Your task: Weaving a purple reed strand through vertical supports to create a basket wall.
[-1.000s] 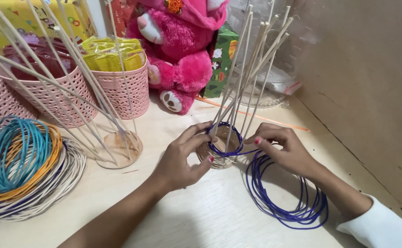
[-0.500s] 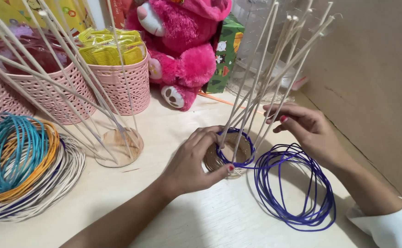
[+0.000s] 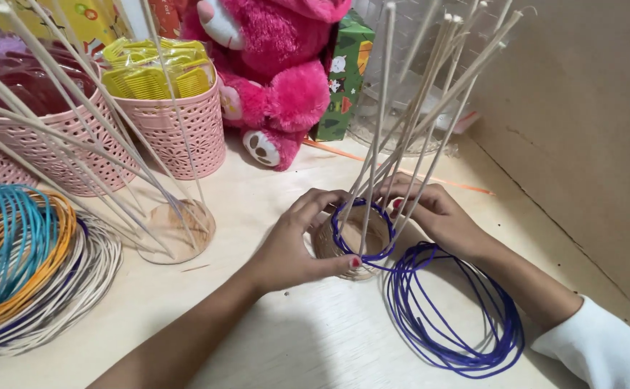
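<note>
A small round wooden base with several thin upright sticks stands on the table, a purple cord woven around its rim. My left hand cups the base from the left, thumb pressed on the front of the rim. My right hand is on the right side, fingers pinching the cord among the sticks. The loose purple cord lies in a coil under my right forearm.
A second wooden base with sticks stands to the left. Coils of blue, orange and white cord lie at far left. Pink lattice baskets, a pink plush toy and a green box stand behind. A cardboard wall rises at right.
The view has shifted and moved closer. My right hand has dropped from higher among the sticks back down to the rim of the base. My left hand stays on the base.
</note>
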